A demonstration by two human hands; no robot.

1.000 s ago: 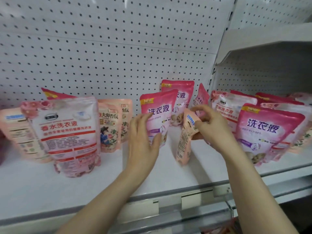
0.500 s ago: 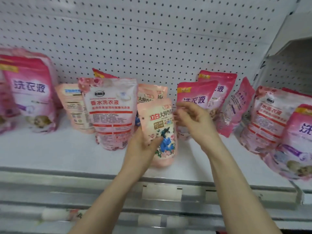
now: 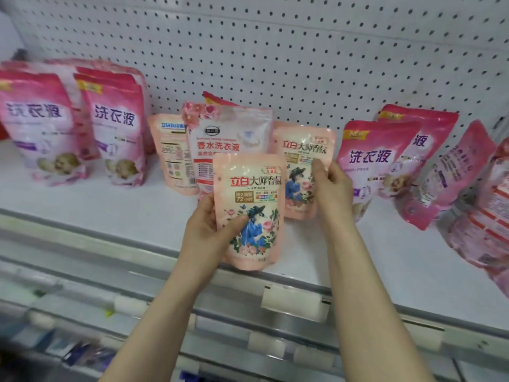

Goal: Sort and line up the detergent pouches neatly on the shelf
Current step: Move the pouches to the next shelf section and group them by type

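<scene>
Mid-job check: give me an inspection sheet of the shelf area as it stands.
Surface: white shelf, pouches standing in loose groups.
Job's things: front peach pouch held at shelf's front edge; rear peach pouch upright; white rose pouch upright; left pink pouches upright; far-right pink pouch leaning.
Clutter: nothing seen.
Grippers: left hand grips front peach pouch; right hand pinches rear peach pouch's edge.
Cables: nothing seen.
Surroundings: pegboard behind; price-label holder on rail; lower shelf blurred.
</scene>
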